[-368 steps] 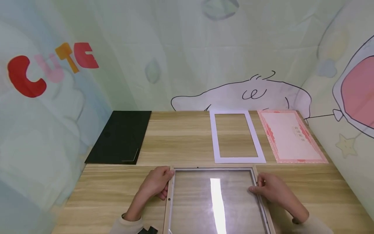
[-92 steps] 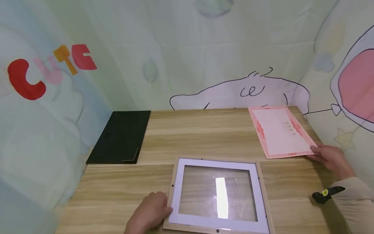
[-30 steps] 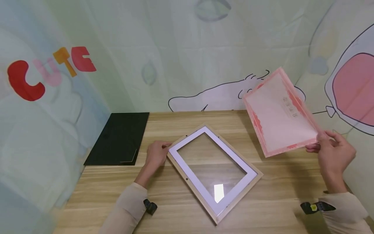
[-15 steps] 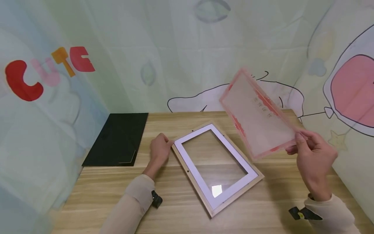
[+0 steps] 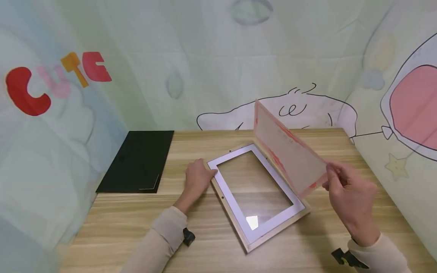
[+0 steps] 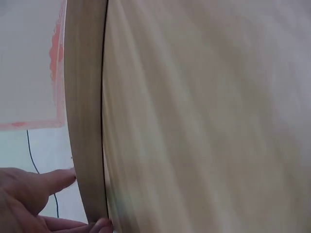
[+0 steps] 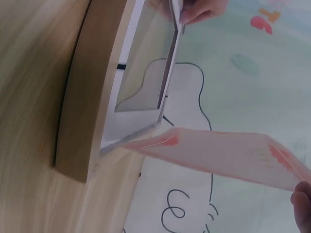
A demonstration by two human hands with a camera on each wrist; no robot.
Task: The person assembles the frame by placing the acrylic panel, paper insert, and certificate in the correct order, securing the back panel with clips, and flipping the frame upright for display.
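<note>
A light wooden picture frame (image 5: pixel 250 242) lies turned at an angle on the table, with a white mat (image 5: pixel 235 210) and glass in it. My left hand (image 5: pixel 200 177) holds its left corner; in the left wrist view my fingertips (image 6: pixel 58 178) touch the frame's wooden edge (image 6: pixel 85 121). My right hand (image 5: pixel 341 186) pinches the near corner of a pink-bordered certificate (image 5: pixel 290 149). The sheet is tilted steeply above the frame's right side. From the right wrist, the certificate (image 7: pixel 228 155) hangs just beyond the frame (image 7: pixel 92 97).
A black backing board (image 5: pixel 138 161) lies at the back left of the wooden table (image 5: pixel 136 227). Printed cloth walls (image 5: pixel 211 60) close in the table at the back and on both sides.
The white mat went into the frame, and my left hand turned the frame. My right hand lifted the certificate and swung it left and down, close over the frame's right side.
</note>
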